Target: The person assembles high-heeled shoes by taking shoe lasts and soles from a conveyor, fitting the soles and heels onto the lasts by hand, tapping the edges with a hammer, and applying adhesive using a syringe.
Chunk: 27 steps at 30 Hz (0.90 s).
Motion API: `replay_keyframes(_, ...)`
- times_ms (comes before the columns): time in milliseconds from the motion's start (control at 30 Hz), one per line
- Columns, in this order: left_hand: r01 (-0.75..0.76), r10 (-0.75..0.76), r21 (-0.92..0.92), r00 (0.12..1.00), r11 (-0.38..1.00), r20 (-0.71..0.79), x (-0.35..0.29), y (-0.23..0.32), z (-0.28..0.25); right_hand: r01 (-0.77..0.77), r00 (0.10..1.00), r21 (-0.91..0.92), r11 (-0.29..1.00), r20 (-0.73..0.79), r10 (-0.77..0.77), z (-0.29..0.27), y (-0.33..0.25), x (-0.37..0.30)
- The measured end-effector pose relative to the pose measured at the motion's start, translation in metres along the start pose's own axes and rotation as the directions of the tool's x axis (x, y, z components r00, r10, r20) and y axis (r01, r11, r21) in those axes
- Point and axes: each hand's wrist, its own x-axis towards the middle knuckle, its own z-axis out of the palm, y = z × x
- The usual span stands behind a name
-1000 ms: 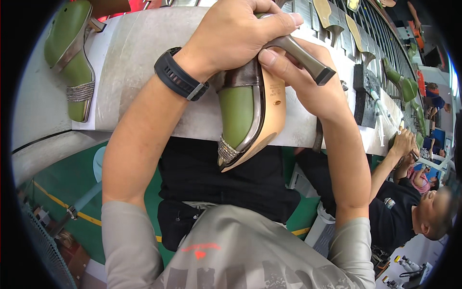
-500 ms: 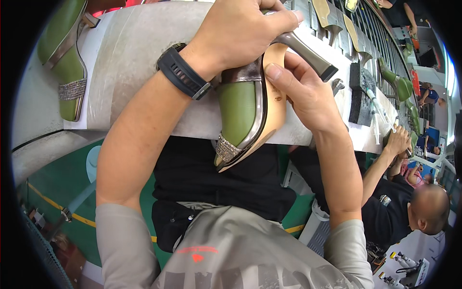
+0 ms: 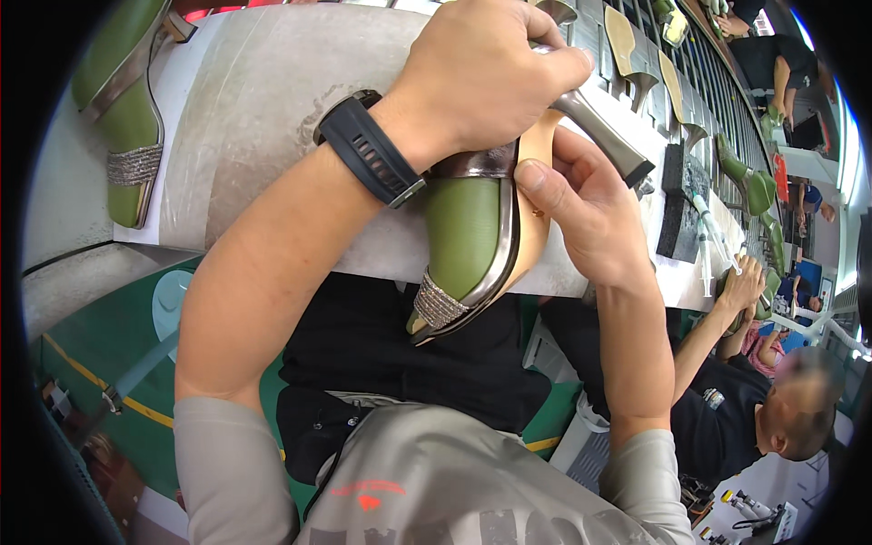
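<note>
A green high-heeled shoe (image 3: 463, 232) is held over the near edge of the table, its toe pointing down toward my lap. A glittering band (image 3: 439, 304) crosses its toe, and a shiny dark heel (image 3: 607, 136) points to the right. My left hand (image 3: 495, 77), with a black watch on the wrist, is closed round the back of the shoe near the heel. Its fingertips are partly hidden. My right hand (image 3: 590, 204) grips the tan sole (image 3: 534, 241) from the right, thumb pressed on it and fingers curled behind under the heel.
Another green heeled shoe (image 3: 136, 168) stands at the left on the grey table (image 3: 272, 118). To the right are a black block (image 3: 681, 204), syringes (image 3: 707, 232) and loose tan soles with heels (image 3: 622, 45). A co-worker (image 3: 736, 409) handles a green shoe beside me at the right.
Both hands and the shoe have shifted slightly right and down in the picture. The shoe has turned a little, so less of its sole shows. Both grips stay.
</note>
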Motion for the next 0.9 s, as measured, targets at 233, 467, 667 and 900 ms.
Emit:
replay_keyframes(233, -0.132, 0.131, 0.104, 0.991, 0.986, 0.011, 0.008, -0.014, 0.001, 0.205, 0.952, -0.193, 0.960, -0.190, -0.241, 0.007, 0.002, 0.020)
replay_keyframes(467, -0.214, 0.198, -0.026, 0.940, 0.977, -0.278, -0.003, -0.046, -0.051, 0.205, 0.951, -0.360, 0.910, -0.148, -0.273, 0.005, -0.040, 0.033)
replay_keyframes(667, -0.216, 0.259, 0.284, 0.958, 0.934, -0.122, -0.116, -0.006, -0.069, 0.456, 0.849, -0.778, 0.433, 0.234, -0.474, 0.001, -0.044, -0.001)
replay_keyframes(900, -0.314, 0.269, 0.297, 0.945, 0.902, 0.186, -0.130, 0.017, -0.073, 0.617, 0.720, -0.732, 0.289, 0.378, -0.582, 0.016, -0.037, -0.019)
